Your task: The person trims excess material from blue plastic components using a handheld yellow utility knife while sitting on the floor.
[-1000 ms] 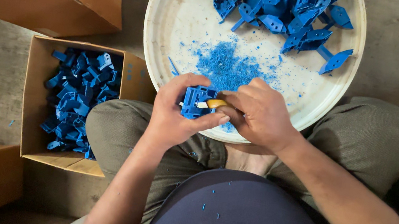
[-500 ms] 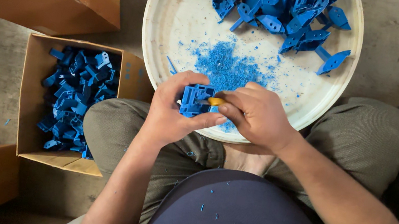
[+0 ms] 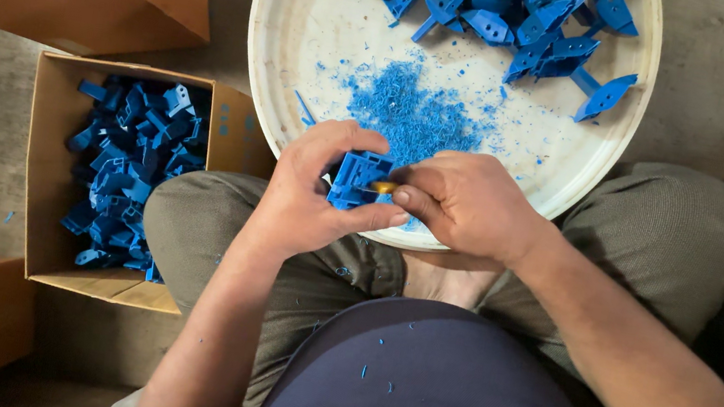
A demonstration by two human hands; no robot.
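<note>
Barely anything shifted since a moment ago, our left hand (image 3: 311, 191) still clamped on the blue plastic part (image 3: 356, 179) over the white tray's (image 3: 278, 74) near rim, our right hand (image 3: 464, 200) pinching a small yellowish tool (image 3: 383, 187) against it, blue shavings (image 3: 410, 114) just beyond.

Blue part (image 3: 356, 178): my left hand (image 3: 310, 195) wraps its lower side, so I see only the top.
Yellow tool (image 3: 383, 187): only a small tip shows between my right hand's fingers (image 3: 415, 204); its kind is unclear.
Round tray (image 3: 313, 22): far rim cut by the top edge, near rim behind my hands.
Box of parts (image 3: 41, 182): near right corner behind my knee.
</note>
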